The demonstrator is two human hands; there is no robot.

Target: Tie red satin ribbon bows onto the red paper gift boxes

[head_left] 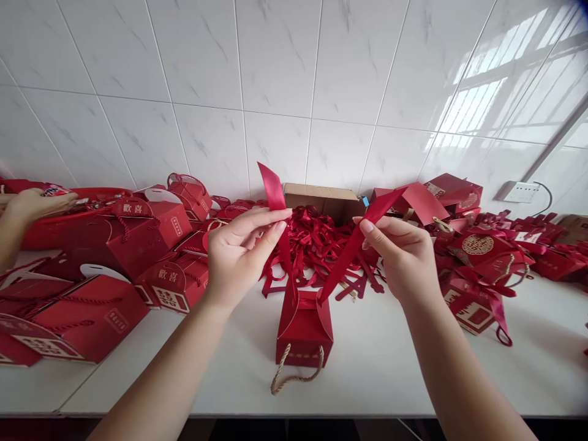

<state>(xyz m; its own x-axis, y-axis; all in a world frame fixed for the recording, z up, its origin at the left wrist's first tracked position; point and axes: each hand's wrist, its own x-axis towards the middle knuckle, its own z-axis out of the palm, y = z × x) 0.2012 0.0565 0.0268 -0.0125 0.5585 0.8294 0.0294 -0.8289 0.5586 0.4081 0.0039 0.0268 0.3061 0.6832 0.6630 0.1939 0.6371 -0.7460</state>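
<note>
One red gift box (304, 334) stood upright on the white counter (376, 373), its rope handle (296, 380) drooping on the side nearest you. One red ribbon (337, 269) rose from the gift box's top in two lengths. Left grip (243, 251): you had thumb and fingers pinched closed on one length, above and left of the gift box. Right grip (404, 251): you had the other length likewise pinched, above and right of the gift box. Behind the gift box lay a heap of loose ribbons (316, 248), at an open cardboard carton (324, 193). Left of the gift box: corded red boxes (147, 236); farther left, another person's hand (25, 208) near a red tray (39, 236). Right of the gift box: ribboned boxes (473, 303).
</note>
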